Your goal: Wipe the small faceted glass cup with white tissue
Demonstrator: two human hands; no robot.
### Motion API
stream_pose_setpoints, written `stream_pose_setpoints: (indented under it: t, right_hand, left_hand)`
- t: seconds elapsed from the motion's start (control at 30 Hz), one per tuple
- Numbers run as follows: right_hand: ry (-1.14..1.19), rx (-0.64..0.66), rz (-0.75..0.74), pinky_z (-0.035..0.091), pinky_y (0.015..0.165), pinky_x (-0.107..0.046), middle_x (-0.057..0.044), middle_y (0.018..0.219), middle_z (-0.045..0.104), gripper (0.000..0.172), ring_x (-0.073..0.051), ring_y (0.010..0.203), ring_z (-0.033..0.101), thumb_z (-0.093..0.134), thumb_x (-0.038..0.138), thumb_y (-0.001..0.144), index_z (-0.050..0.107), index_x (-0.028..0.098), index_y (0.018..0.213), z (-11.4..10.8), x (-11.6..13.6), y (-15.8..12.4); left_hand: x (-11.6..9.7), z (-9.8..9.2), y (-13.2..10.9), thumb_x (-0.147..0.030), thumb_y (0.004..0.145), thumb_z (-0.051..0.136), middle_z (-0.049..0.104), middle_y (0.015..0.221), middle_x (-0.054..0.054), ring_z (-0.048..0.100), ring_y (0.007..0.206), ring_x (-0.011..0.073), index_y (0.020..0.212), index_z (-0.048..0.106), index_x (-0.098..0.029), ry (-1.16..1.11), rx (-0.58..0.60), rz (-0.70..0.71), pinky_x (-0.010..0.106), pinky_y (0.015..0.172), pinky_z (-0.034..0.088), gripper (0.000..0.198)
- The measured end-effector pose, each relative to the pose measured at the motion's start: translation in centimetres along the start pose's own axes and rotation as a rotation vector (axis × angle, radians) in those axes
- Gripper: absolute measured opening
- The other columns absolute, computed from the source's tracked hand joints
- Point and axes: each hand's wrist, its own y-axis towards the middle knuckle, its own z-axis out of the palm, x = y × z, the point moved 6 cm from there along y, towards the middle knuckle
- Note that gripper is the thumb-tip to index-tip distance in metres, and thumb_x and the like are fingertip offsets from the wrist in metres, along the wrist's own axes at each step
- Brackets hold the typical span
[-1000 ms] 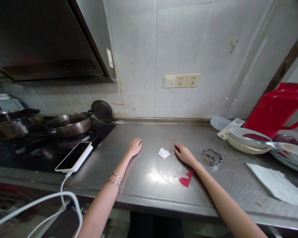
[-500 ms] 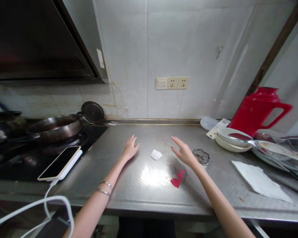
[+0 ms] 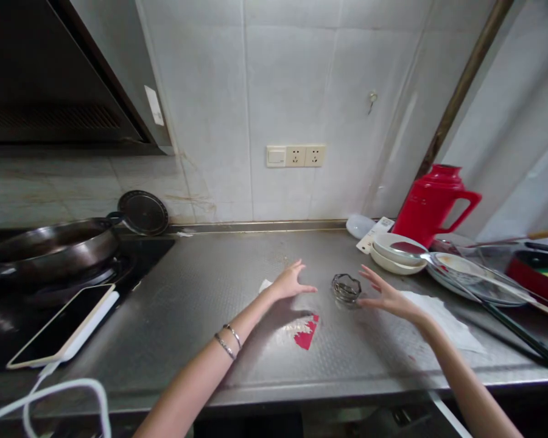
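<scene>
As the head camera looks down on the steel counter (image 3: 219, 261), two bare hands are seen at both sides of a clear glass dish (image 3: 346, 288) with a wavy rim. This dish sits on the counter, a little to the right of the middle of the view. The left hand (image 3: 292, 281) is at the left of it, with a visible gap between; its thumb points toward the dish and stands apart from the fingers, which hold nothing. The right hand (image 3: 387, 298) is just beside the dish at its right; its fingers are spread and its thumb is separated from them. Whether the thumb touches the glass, I cannot tell.

Two bracelets (image 3: 227, 340) go around the left wrist. Behind this wrist, a white scrap (image 3: 265, 284) is partly hidden, and nearer to the body lies a torn red patch (image 3: 306, 333). A white paper sheet (image 3: 442, 319) lies partly behind the right hand and forearm. Farther back on the right, stacked bowls (image 3: 399, 267) stand before a red flask (image 3: 432, 204). On the left, a phone (image 3: 66, 325) lies near a metal pan (image 3: 59, 252).
</scene>
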Motion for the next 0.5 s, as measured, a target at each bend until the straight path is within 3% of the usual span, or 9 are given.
stream_pose_setpoints:
  t: [0.1, 0.2, 0.37, 0.5]
  right_hand:
    - [-0.016, 0.037, 0.030, 0.036, 0.107, -0.049, -0.016, 0.140, 0.046, 0.105, -0.033, 0.128, 0.045, 0.071, 0.052, 0.065, 0.016, 0.019, 0.148, 0.7, -0.5, 0.3]
    - [-0.012, 0.029, 0.041, 0.037, 0.106, -0.048, -0.016, 0.136, 0.051, 0.105, -0.033, 0.125, 0.048, 0.071, 0.050, 0.066, 0.015, 0.018, 0.148, 1.0, -0.6, 0.6]
    - [-0.013, -0.011, 0.065, 0.036, 0.105, -0.048, -0.016, 0.129, 0.057, 0.104, -0.033, 0.124, 0.049, 0.072, 0.049, 0.065, 0.017, 0.018, 0.148, 1.1, -1.2, 0.8]
    - [-0.014, -0.053, 0.075, 0.038, 0.104, -0.046, -0.016, 0.124, 0.061, 0.104, -0.032, 0.123, 0.051, 0.073, 0.048, 0.062, 0.021, 0.015, 0.147, 1.1, -1.6, 0.9]
  left_hand:
    - [-1.3, 3.4, 1.5, -0.061, 0.059, 0.073, 0.027, 0.150, 0.019, 0.026, 0.140, 0.0292, 0.136, 0.043, -0.012, 0.022, 0.123, 0.012, 0.038, 0.115, 0.023, 0.097]
    - [-2.2, 5.6, 2.9, -0.064, 0.056, 0.073, 0.026, 0.150, 0.022, 0.024, 0.140, 0.0317, 0.137, 0.040, -0.007, 0.066, 0.194, 0.035, 0.039, 0.114, 0.025, 0.104]
    - [-3.3, 7.1, 5.3, -0.061, 0.055, 0.075, 0.037, 0.144, 0.025, 0.027, 0.138, 0.0336, 0.129, 0.048, -0.003, 0.086, 0.196, 0.066, 0.039, 0.113, 0.025, 0.098]
    - [-3.7, 8.0, 6.6, -0.056, 0.054, 0.079, 0.054, 0.130, 0.017, 0.041, 0.128, 0.0340, 0.118, 0.058, -0.012, 0.074, 0.190, 0.169, 0.043, 0.109, 0.030, 0.080]
